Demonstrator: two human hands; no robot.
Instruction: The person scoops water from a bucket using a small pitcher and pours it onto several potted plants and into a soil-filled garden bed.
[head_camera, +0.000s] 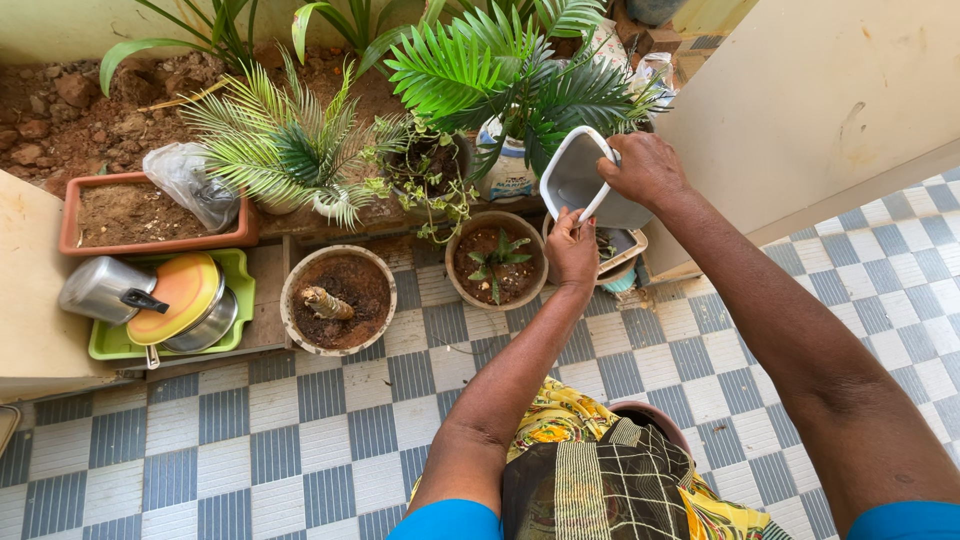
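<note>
- Both hands are on one grey plastic container (578, 180), tipped on its side with the open mouth facing the camera, held up over the row of pots.
- Right hand (645, 168) is clenched round the container's upper rim; left hand (572, 248) grips the lower edge from underneath.
- Counting from the container: two round clay pots on the checkered tile floor (300, 430). The small-plant pot (497, 259) sits just left of the left hand, and the pot with a cut stump (337, 298) is further left again.
- One rectangular terracotta planter (150, 212) full of bare soil sits far left of the container, with a crumpled plastic bag (188, 180) at its right end.
- One green tray (235, 268) well left of the container holds a steel kettle (103, 290), an orange lid (177, 297) and a steel pan, hard to count exactly.
- Two leafy palms in the way: the dark green palm (510, 75) fans out right behind the container, and the pale cycad (285, 145) is off to its left.
- A white tub (622, 243) sits under the container, mostly hidden by the hands.
</note>
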